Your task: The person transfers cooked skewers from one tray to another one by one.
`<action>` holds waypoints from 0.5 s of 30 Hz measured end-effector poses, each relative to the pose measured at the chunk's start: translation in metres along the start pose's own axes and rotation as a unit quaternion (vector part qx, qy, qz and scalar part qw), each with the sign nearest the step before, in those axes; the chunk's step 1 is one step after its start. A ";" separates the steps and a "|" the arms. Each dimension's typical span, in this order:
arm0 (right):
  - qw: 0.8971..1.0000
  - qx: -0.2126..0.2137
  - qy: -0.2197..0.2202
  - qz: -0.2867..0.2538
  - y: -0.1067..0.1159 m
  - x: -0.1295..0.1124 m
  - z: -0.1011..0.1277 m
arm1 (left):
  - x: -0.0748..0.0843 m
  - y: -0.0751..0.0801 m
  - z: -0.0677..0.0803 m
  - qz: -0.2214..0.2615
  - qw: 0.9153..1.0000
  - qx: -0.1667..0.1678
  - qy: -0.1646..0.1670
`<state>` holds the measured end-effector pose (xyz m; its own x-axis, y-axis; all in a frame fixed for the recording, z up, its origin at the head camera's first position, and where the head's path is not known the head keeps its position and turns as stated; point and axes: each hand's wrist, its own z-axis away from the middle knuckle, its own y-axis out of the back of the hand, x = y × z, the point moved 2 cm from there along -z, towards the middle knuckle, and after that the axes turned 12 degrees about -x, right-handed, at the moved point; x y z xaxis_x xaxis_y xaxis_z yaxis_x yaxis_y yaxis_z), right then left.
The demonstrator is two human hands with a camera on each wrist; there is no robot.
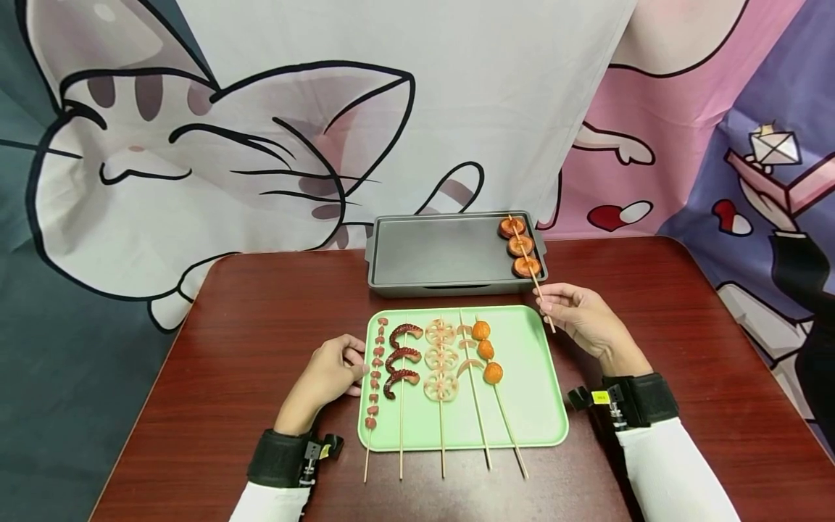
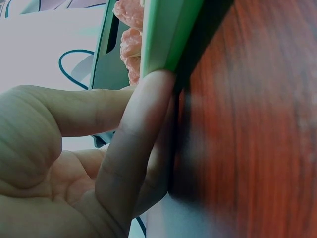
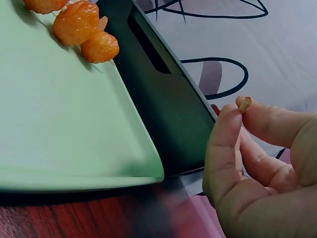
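Near: pale green plastic tray (image 1: 531,377), five skewers; left hand (image 1: 329,375) relaxed, fingertips touching tray edge. Right hand (image 1: 580,315) pinching wooden skewer of three orange slices (image 1: 522,248), laid on dark grey metal grill pan (image 1: 443,250). Step, judged: placing skewer; next: release, reach for another.

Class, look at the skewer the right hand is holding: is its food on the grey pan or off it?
On. The skewer's three orange slices lie in the grey pan, while the right hand pinches its bare end.

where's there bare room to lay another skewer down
Most of the grey pan is bare, left of the sausage skewer that the right hand holds. The green tray is free right of the meatball skewer; its left half is crowded, with the left hand at its edge.
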<state>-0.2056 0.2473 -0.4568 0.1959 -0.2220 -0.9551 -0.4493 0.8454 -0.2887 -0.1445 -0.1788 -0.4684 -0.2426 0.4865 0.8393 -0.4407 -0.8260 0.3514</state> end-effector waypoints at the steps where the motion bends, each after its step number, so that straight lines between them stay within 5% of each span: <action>1: 1.000 -0.001 0.003 -0.002 0.000 0.001 0.000 | 0.000 0.000 0.000 0.000 1.000 0.001 0.001; 15: 0.999 -0.023 0.036 -0.007 -0.009 -0.006 0.003 | 0.000 0.000 0.000 0.011 1.000 -0.005 0.009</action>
<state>-0.2005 0.2427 -0.4484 0.1395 -0.2689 -0.9530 -0.4871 0.8193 -0.3025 -0.1443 -0.1787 -0.4680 -0.2675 0.4738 0.8390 -0.4432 -0.8337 0.3295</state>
